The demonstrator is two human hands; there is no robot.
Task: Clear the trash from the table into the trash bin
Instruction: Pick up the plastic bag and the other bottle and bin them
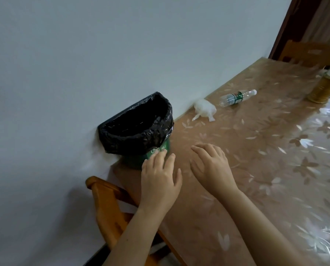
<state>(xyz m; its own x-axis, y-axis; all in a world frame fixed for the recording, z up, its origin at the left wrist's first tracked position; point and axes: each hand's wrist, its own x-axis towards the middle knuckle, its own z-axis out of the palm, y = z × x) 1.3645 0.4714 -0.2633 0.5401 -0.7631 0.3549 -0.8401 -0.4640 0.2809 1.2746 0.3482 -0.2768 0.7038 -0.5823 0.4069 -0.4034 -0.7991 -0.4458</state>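
Note:
A green trash bin (156,152) lined with a black bag (139,131) stands on the table's near corner by the wall. My left hand (160,175) has its fingers spread, fingertips touching the bin's green side, holding nothing. My right hand (212,166) hovers flat and open over the table just right of the bin. Farther along the wall lie a crumpled white plastic bag (204,109) and an empty clear plastic bottle (237,97) with a green label, on its side.
The table (256,150) has a brown floral cover. A woven cylindrical holder (325,89) stands at the far right. One wooden chair (106,204) sits at the near end, another chair (310,52) at the far end. A grey wall runs along the left.

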